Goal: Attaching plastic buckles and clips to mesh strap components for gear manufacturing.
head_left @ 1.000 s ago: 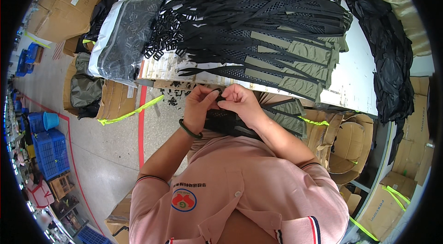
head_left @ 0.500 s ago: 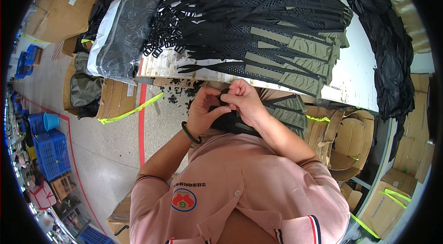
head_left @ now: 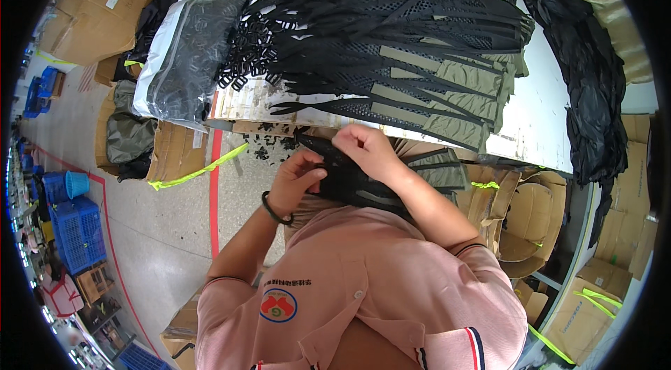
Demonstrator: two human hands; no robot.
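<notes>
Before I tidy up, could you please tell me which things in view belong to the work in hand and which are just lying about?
Likely the job's:
lap fabric
table pile
loose buckles
buckle bag

Likely just lying about:
top-left box
blue crate
blue tub
floor scraps

Between the left hand [head_left: 296,180] and right hand [head_left: 369,152] sits black fabric [head_left: 340,175]; beyond these 2 hands lie black buckles [head_left: 256,54].

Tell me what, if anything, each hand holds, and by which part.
It cannot be told: the left hand and right hand are at the black fabric, any grip hidden.
</notes>
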